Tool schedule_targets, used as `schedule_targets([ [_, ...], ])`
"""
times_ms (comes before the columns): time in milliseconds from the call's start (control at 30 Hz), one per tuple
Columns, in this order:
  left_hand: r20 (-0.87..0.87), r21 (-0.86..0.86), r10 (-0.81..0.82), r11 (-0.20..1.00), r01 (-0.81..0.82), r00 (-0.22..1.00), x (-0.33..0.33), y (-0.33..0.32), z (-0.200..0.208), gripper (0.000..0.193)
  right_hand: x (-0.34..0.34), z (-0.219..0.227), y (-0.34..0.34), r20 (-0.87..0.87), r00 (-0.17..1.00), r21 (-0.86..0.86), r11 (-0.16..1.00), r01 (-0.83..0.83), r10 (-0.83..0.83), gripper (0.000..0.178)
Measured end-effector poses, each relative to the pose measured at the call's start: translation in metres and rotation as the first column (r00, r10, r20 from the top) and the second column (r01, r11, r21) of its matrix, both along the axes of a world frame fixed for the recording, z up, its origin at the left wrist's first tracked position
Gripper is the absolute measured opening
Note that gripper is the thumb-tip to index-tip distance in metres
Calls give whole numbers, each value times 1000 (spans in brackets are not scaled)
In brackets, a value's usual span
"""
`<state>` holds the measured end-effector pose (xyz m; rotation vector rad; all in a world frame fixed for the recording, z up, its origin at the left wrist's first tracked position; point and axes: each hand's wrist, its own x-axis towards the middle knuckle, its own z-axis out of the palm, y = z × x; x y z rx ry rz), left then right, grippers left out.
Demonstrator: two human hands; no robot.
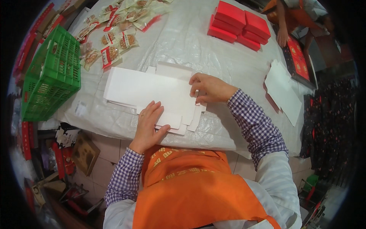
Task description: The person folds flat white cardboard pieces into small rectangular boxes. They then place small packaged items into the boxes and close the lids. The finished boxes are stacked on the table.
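Note:
A white flat carton blank (164, 87) with folding flaps lies in front of me on the covered table, perhaps with more sheets under it. My left hand (148, 124) rests on its near side, fingers spread and pressed against a flap. At its right end, my right hand (209, 89) has its fingers curled round a small side flap (198, 102). The thumb side of that hand touches the flap, and the fingertips are partly hidden.
Wrapped round pastries (110, 55) lie at the far left beside a green plastic crate (53, 74). Red boxes (238, 24) are stacked at the back. Toward the right are another white blank (283, 91) and a black-and-red box (298, 61), touched by another person's hand (282, 37).

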<state>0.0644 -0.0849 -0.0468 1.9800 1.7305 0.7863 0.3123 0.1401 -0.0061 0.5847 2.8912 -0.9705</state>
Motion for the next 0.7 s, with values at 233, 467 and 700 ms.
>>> schedule_targets([
  [233, -18, 46, 49, 998, -48, 999, 0, -1, 15, 68, -2, 3, -12, -251, 955, 324, 943, -72, 158, 14],
  [467, 450, 371, 256, 818, -440, 855, -3, -16, 58, 92, 5, 108, -51, -576, 817, 126, 991, 44, 37, 18],
  [700, 225, 523, 280, 773, -359, 933, 29, -57, 78, 85, 4, 73, -108, -654, 756, 243, 941, 236, -21, 22],
])
